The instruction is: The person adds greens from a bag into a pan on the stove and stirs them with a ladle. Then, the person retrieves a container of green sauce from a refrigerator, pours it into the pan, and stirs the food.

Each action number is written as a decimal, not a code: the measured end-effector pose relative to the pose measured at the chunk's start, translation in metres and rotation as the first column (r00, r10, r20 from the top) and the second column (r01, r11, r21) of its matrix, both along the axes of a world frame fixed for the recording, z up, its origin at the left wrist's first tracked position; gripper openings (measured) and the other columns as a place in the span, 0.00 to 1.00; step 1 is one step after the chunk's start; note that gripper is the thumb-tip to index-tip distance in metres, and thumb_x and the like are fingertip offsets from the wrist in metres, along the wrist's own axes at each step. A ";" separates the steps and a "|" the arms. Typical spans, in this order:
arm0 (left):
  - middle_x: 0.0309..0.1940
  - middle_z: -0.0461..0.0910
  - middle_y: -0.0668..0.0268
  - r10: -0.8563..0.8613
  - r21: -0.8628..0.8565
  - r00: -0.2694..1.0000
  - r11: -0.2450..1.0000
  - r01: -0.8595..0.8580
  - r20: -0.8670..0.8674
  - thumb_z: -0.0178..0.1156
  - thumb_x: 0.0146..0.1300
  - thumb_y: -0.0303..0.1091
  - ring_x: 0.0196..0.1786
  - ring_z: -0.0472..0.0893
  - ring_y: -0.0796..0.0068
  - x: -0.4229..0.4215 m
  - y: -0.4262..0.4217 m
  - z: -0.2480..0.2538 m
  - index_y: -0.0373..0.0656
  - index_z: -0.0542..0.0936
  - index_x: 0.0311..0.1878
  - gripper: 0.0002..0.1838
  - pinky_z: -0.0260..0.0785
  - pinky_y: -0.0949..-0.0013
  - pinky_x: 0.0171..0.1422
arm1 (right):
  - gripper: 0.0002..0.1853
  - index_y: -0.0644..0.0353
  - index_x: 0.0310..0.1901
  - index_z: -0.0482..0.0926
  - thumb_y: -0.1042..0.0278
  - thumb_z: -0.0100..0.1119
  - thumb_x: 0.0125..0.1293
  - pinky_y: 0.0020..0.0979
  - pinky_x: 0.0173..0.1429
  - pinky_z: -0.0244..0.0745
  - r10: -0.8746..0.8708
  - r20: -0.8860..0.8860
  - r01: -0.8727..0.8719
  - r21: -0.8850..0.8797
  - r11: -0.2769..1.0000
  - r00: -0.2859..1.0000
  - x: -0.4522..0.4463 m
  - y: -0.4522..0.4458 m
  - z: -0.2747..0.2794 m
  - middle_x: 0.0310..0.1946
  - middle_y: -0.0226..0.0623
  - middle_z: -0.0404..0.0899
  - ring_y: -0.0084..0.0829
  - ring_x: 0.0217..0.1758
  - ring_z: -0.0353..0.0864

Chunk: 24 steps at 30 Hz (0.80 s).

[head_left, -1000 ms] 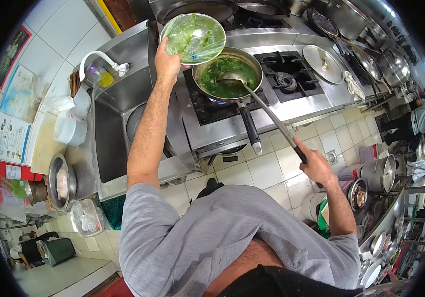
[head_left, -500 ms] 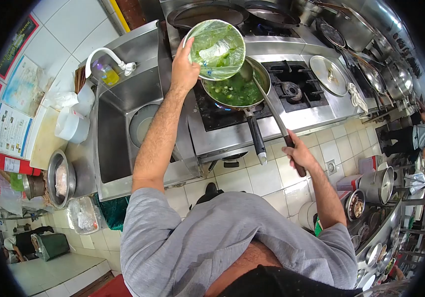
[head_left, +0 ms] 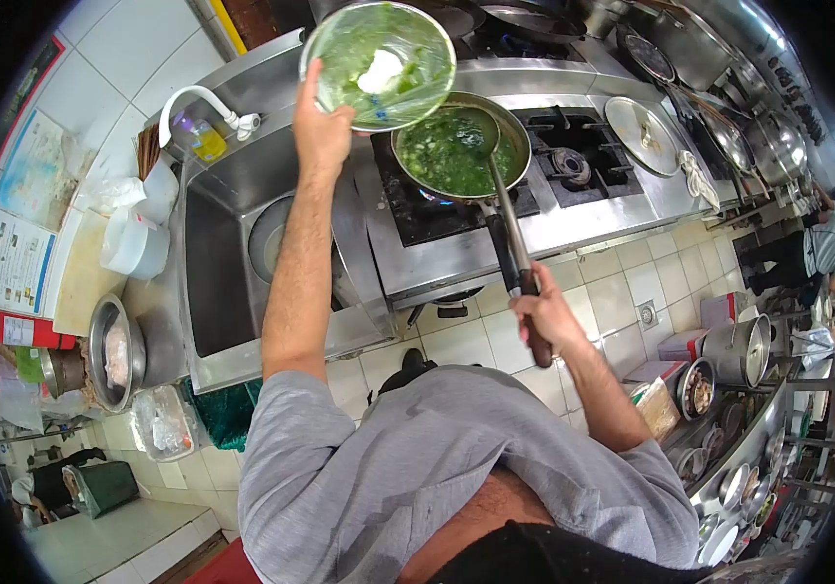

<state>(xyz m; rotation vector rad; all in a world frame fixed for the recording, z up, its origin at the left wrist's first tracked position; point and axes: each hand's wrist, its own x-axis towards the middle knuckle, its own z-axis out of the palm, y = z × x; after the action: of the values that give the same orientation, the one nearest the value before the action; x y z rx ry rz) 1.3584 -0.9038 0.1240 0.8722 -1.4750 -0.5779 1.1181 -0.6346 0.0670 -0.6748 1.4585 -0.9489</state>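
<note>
My left hand point(head_left: 322, 136) grips the edge of a round bowl point(head_left: 439, 78) lined with clear plastic, with green leaves point(head_left: 369, 97) inside. That bowl is tilted and held over the stove, just left of a pan. My right hand point(head_left: 549, 316) is closed around the dark handle of a long ladle point(head_left: 509, 219). The ladle's head dips into the green, leafy liquid point(head_left: 442, 161) in the pan point(head_left: 525, 151). A small flame shows under the pan, and the pan's handle point(head_left: 500, 243) points toward me, beside the ladle's shaft.
A sink point(head_left: 213, 282) with a round pan point(head_left: 264, 238) in it lies left of the stove. To the right are a bare burner point(head_left: 570, 167) and a round lid point(head_left: 639, 136). More pans point(head_left: 525, 21) stand behind. Another person point(head_left: 826, 248) is at the far right.
My left hand has moved the bowl left and toward the back, uncovering more of the pan. My right hand has shifted left, and the ladle now stands steeper, close to the pan's handle.
</note>
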 end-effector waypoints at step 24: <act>0.46 0.74 0.54 0.640 0.954 0.753 0.294 -0.057 -0.152 0.45 0.57 0.20 0.35 0.79 0.59 0.256 0.033 -0.288 0.38 0.68 0.57 0.22 0.77 0.65 0.24 | 0.35 0.59 0.63 0.59 0.78 0.55 0.49 0.23 0.12 0.60 -0.045 0.656 0.050 0.012 0.999 0.753 -0.011 -0.002 -0.010 0.17 0.31 0.67 0.23 0.09 0.64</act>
<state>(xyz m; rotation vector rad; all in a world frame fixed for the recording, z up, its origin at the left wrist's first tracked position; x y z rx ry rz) 1.6139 -0.8704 -0.1644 1.7171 -0.2366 -1.2166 1.1070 -0.6368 0.0575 -0.2493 0.8369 -1.0890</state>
